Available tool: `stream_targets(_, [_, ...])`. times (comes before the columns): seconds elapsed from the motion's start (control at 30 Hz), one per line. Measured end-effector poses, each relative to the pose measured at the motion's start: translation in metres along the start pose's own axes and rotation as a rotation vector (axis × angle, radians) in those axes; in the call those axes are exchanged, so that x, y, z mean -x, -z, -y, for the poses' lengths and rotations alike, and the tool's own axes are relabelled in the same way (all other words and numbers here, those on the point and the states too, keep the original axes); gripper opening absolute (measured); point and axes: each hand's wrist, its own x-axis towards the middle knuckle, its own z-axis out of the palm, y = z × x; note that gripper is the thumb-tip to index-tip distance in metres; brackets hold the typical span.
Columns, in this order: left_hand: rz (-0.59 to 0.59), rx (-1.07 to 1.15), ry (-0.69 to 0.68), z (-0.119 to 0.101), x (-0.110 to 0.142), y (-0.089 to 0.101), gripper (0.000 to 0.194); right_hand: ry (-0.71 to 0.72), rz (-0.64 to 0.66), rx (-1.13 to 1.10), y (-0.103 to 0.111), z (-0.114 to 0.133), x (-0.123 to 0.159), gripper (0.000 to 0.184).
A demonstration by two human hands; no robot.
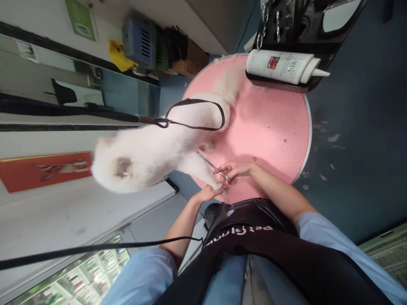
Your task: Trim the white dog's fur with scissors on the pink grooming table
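A fluffy white dog stands on a round pink grooming table, with a black loop leash around its body. My left hand is closed around the paw end of the dog's foreleg, which stretches toward me. Right beside it, my right hand has its fingers in the handles of metal scissors. The blades point away from me, alongside the leg. Whether they are apart is too small to tell.
A black tool tray overhangs the table's far right, carrying a white bottle and several scissors. Fur clippings lie on the floor. A pet carrier stands at the back left. A black cord crosses at lower left.
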Motion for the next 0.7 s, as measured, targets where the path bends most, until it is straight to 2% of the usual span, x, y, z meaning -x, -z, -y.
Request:
stream_targets(0.17, [-0.018,-0.003,0.037,-0.0006,0.0004,-0.0008,0.031,0.033,0.022,0.065,0.0004,0.0047,0.0010,0.057])
stream_targets(0.4, [-0.018,0.025,0.076,-0.0005,0.0003,-0.0001,0.035,0.017,-0.037,0.085,0.0008,0.0040,0.0031,0.057])
stream_targets(0.7, [-0.011,0.031,0.061,-0.0043,0.0007,-0.0003,0.036,0.015,-0.034,0.106,0.0002,-0.0016,0.0046,0.058])
